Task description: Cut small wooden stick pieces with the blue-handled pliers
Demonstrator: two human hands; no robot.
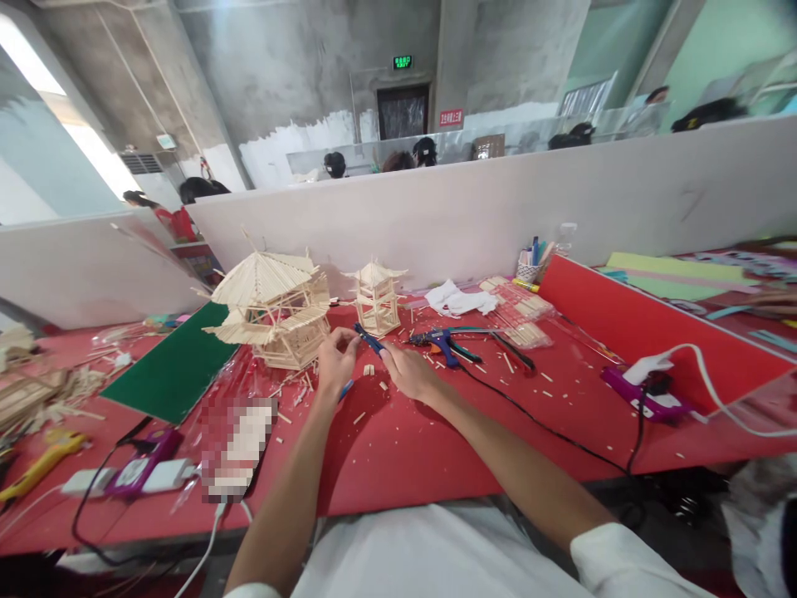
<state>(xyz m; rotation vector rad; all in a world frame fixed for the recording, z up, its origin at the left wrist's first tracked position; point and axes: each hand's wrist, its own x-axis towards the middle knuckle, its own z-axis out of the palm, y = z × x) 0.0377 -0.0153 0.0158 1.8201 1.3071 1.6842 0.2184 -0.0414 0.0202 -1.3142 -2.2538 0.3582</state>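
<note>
My right hand [408, 371] is closed around dark blue pliers [369, 339], their jaws pointing up and to the left. Close to the jaws, my left hand [337, 359] is closed in a pinch; whatever lies between its fingertips is too small to make out. A blue pen-like item [346, 389] lies beside my left wrist. Just beyond my hands stands a small pagoda model [377, 301] of wooden sticks. To its left is a larger stick pagoda [274, 311] with wide roofs. Short cut stick pieces [369, 370] lie on the table below the pliers.
On the red table [398, 453], a blue glue gun [445, 342] trails its cord rightward. Behind it are a white cloth [459, 297] and bagged sticks [526, 320]. A red board [660, 332] and power strip [647, 397] stand right; a green board [178, 365] and phone-like item [242, 448] lie left.
</note>
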